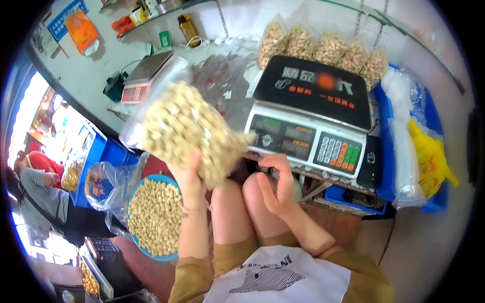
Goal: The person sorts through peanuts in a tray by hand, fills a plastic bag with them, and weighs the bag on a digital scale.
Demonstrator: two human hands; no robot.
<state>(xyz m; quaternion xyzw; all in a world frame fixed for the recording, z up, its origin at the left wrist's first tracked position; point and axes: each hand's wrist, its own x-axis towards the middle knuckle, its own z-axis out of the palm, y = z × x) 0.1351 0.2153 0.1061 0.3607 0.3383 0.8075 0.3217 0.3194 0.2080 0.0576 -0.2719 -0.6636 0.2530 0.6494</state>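
Note:
A clear plastic bag full of pale nuts [184, 129] is held up left of the scale, tilted and slightly blurred. My left hand [188, 174] grips it from below, with the thumb on its front. My right hand [275, 187] is empty, fingers apart and bent, just below the front edge of the digital scale [305, 141]. Nothing rests on the scale's black plate [313, 108]. Below and left of the bag stands a blue basin [132, 240] filled with similar nuts [156, 217].
Several filled bags [328, 49] stand behind the scale. A second scale [146, 76] is at the back left. At right, a blue crate [438, 121] holds plastic bags and a yellow bag [428, 159]. People [43, 189] are at the far left.

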